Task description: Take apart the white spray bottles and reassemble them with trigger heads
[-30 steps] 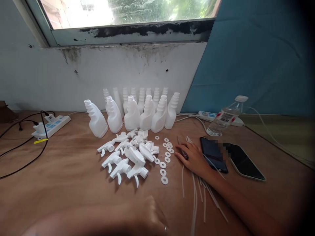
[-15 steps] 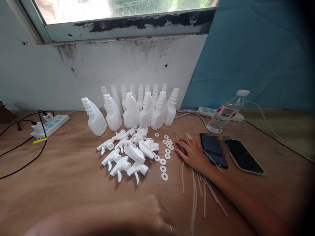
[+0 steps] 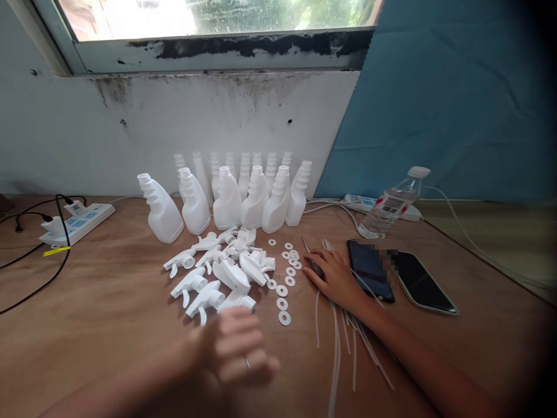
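My left hand (image 3: 241, 348) is blurred, with a ring on one finger and its fingers curled under. It is in front of a pile of white spray trigger heads (image 3: 232, 273) and overlaps the nearest one; whatever its fingers may hold is hidden. My right hand (image 3: 335, 278) lies low on the table, thumb and fingers closed about the dark handle of a thin-shafted tool (image 3: 317, 268). Several flat white washers (image 3: 282, 303) lie between the pile and that hand. Long thin white tubes (image 3: 336, 354) run beneath the right hand and forearm.
Several white spray bottles (image 3: 228, 203) stand open-necked along the wall. To the right are two phones (image 3: 369, 270) and a clear water bottle (image 3: 387, 209). Power strips (image 3: 82, 223) with cables sit at the left and behind the water bottle. The wooden table (image 3: 96, 307) carries everything.
My left hand has moved up and away from the near edge toward the trigger heads, turning as it goes. My right hand stays on the tool. The whole view has shifted slightly.
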Available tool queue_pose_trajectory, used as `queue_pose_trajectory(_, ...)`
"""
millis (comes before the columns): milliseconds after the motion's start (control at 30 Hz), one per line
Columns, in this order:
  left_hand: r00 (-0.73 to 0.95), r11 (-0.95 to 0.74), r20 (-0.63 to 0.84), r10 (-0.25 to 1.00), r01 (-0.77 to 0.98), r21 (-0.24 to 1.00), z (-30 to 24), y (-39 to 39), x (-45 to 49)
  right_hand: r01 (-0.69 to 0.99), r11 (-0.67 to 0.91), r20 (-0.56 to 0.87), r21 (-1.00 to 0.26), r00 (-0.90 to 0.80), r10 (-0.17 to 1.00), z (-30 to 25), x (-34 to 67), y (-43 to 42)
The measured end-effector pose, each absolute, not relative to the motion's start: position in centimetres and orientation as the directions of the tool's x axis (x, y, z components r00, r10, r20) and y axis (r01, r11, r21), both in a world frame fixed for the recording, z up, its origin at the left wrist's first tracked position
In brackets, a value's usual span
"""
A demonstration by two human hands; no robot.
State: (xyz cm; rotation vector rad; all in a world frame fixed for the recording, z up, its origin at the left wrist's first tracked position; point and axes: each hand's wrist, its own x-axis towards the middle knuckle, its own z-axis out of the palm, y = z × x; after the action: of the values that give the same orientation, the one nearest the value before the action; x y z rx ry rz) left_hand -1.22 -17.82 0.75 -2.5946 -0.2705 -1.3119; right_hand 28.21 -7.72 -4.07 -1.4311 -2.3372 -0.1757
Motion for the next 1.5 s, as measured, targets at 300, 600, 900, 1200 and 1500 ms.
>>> queue_pose_trajectory(300,0.458,-0.562,0.364,0.811,0.784,0.264,3.4,-10.5,-16.7,0.871,0.481,0.411,-0.095,-0.406,0.816,-3.9,28.1,-7.8)
queue_pose_trajectory(600,0.447,-0.446,0.081,0.891,0.828,0.34,1.9,-10.1,-18.8,0.878,0.467,0.374,-0.102,-0.402,0.836,-4.0,28.3,-7.7)
queue_pose_trajectory(900,0.356,-0.665,0.562,0.747,0.369,0.649,6.0,-14.3,-11.1,0.691,0.712,0.564,-0.125,-0.541,0.624,-0.1,24.9,-11.1)
queue_pose_trajectory(1200,0.584,-0.485,0.353,0.731,0.083,0.87,0.6,-19.8,-1.3,0.493,0.853,0.443,-0.17,-0.735,0.513,-1.8,22.7,-12.4)
queue_pose_trajectory(1500,0.522,-0.42,0.221,0.824,0.301,0.856,0.0,-19.7,-1.5,0.478,0.836,0.596,-0.27,-0.599,0.535,-1.0,22.6,-13.0)
